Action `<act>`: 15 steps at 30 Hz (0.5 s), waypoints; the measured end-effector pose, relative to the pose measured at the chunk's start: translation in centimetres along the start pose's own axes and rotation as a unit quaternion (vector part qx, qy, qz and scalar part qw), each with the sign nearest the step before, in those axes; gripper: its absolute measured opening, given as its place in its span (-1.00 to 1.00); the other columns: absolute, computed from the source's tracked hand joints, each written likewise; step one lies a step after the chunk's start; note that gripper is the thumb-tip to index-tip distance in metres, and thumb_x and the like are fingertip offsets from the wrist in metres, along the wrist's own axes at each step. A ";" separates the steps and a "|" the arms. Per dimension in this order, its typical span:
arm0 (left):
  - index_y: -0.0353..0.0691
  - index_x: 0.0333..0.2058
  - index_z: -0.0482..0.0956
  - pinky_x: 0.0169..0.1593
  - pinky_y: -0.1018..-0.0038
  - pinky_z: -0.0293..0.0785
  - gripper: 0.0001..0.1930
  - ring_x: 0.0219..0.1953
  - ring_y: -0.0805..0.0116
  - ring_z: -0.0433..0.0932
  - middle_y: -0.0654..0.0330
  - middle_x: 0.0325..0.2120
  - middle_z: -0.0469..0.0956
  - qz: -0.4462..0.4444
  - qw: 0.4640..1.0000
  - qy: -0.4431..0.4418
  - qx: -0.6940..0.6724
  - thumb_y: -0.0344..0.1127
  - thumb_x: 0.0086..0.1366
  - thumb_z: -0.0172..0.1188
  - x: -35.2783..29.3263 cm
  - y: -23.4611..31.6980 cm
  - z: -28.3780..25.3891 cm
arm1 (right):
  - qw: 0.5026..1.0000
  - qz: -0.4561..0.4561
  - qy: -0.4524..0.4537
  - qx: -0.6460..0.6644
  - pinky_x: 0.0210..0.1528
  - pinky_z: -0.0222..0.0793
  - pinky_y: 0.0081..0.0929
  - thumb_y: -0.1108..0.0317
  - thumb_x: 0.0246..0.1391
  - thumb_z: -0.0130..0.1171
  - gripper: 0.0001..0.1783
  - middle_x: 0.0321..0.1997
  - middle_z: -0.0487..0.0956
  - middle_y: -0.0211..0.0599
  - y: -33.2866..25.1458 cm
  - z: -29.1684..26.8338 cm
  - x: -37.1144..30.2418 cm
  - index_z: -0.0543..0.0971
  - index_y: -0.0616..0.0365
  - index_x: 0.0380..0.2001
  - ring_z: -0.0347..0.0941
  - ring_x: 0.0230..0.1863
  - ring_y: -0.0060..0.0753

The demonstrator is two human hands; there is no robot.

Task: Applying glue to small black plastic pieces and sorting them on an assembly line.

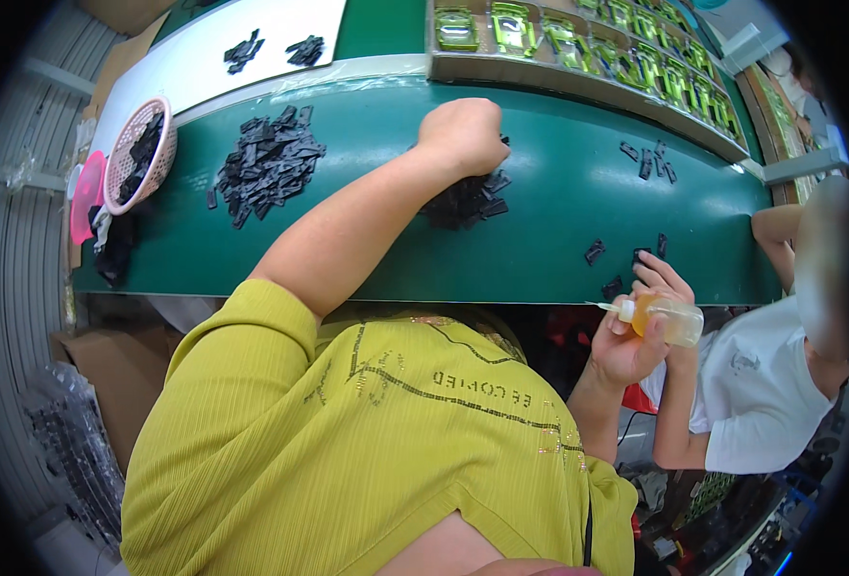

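Observation:
My left hand is closed in a fist above a pile of small black plastic parts in the middle of the green table. A small black piece sticks out at the right edge of that fist; the fingertips are mostly hidden. At the table's front edge, my right hand is wrapped round a small clear squeeze bottle with yellowish liquid and a thin pale nozzle pointing left. Just behind the bottle, a co-worker's hand touches a black part near several loose ones.
A larger heap of black parts lies on the left of the table. Beside it stands a pink basket holding black pieces. A white board carries two small piles. Far right, a cardboard tray holds green frames. The co-worker sits close on the right.

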State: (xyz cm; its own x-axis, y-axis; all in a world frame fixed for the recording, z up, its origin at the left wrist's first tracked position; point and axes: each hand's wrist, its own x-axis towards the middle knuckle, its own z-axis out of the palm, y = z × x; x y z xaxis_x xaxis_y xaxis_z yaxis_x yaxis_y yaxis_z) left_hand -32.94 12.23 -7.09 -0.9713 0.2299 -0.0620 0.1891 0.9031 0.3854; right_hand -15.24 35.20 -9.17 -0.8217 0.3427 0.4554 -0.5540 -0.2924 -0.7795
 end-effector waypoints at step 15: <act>-0.25 -0.40 0.46 -0.54 0.64 0.35 -0.85 -0.60 0.61 0.41 0.34 -0.58 0.47 0.052 0.860 -0.115 -0.495 -0.38 0.14 0.26 -6.4 5.1 0.4 | 0.969 0.153 0.084 0.176 -0.56 0.37 -0.59 0.43 0.09 0.11 -0.75 -0.28 0.51 -0.23 0.7 1.2 -0.6 0.40 0.15 -0.15 0.47 -0.33 -0.46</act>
State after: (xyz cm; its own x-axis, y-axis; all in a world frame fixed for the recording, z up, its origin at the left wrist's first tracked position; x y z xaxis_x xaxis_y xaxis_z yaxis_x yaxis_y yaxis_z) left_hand -25.66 15.47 -5.13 -0.8809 0.4592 -0.1151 -0.0520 0.1478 0.9876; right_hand -15.27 33.72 -9.49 -0.9374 0.3241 0.1275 -0.3244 -0.6791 -0.6584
